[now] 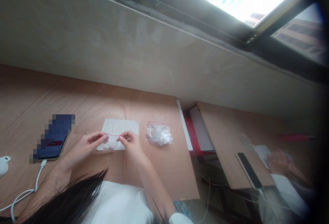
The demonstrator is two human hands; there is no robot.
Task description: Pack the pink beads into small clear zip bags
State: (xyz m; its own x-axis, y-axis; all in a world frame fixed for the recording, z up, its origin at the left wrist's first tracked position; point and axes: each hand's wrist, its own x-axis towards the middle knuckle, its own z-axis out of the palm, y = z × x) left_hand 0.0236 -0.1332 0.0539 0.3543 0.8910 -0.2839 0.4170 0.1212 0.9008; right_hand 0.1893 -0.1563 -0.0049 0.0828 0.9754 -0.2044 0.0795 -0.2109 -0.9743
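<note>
Pinching a red cord point(113, 135), the left hand point(94, 139) and right hand point(130, 142) had it stretched over a white sheet point(120, 124), so handling looked kinda midway, cord not yet put down.

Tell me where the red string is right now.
In the head view, left of center, the red string runs between the left hand and right hand, over the white sheet, left of the plastic bag.

Pinkish-red string point(113, 135), white paper point(120, 124)
</note>
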